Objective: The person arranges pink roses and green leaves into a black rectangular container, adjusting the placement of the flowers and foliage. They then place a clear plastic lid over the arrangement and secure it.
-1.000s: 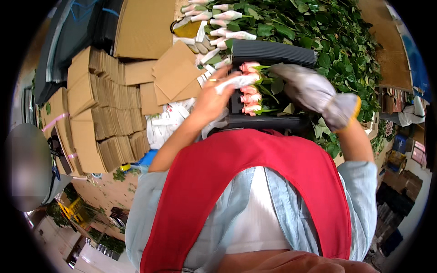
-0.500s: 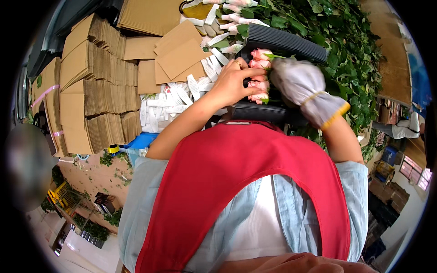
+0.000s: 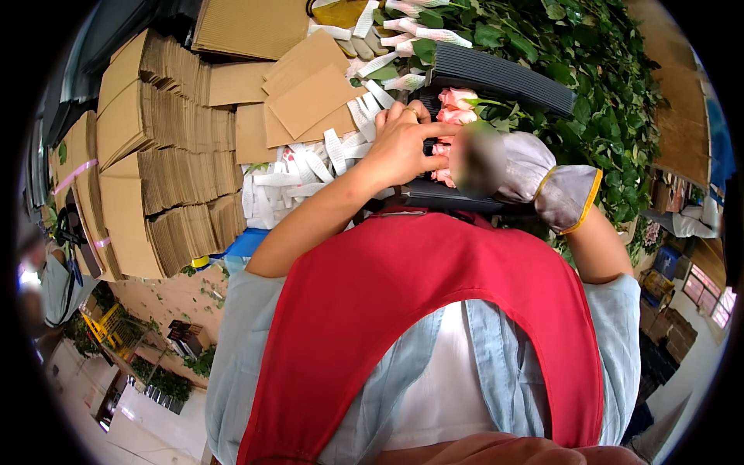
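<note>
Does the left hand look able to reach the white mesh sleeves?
Probably yes: the left hand is at the pink roses, and the white mesh sleeves lie close on its left, mostly uncovered.

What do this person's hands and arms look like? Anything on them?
The left hand is bare except for what looks like a ring. The right hand wears a pale grey glove with a yellow edge; part is blurred. Light blue sleeves leave part of each forearm showing.
</note>
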The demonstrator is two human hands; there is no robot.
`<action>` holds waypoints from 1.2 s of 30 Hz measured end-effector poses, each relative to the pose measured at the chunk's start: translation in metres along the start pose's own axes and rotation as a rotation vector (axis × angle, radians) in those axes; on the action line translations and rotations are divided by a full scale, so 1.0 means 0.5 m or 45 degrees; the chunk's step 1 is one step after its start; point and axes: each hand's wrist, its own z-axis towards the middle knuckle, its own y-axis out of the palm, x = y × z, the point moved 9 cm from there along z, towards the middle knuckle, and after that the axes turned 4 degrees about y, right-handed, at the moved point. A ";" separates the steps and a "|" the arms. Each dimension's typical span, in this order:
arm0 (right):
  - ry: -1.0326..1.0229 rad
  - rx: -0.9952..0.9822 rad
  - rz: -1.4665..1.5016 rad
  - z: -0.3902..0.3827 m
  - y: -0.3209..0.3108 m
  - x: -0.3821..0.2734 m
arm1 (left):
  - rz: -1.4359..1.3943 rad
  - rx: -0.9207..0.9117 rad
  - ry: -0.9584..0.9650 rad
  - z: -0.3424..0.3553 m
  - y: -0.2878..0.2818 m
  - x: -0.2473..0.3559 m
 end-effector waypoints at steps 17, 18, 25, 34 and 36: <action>-0.359 1.021 0.178 -0.230 -0.117 0.001 | 1.212 0.200 -0.317 -0.072 -0.185 -0.261; -0.288 1.097 0.330 -0.253 -0.123 0.009 | 1.168 0.346 -0.184 -0.076 -0.210 -0.222; -0.322 1.034 0.947 -0.181 -0.156 -0.014 | -0.689 0.390 0.050 -0.018 -0.161 0.164; 0.066 0.078 1.388 -0.016 0.006 0.092 | 0.240 -0.165 0.600 0.037 -0.055 0.184; 0.096 0.364 0.170 -0.043 -0.052 0.072 | 0.435 -0.401 0.558 0.047 -0.009 0.163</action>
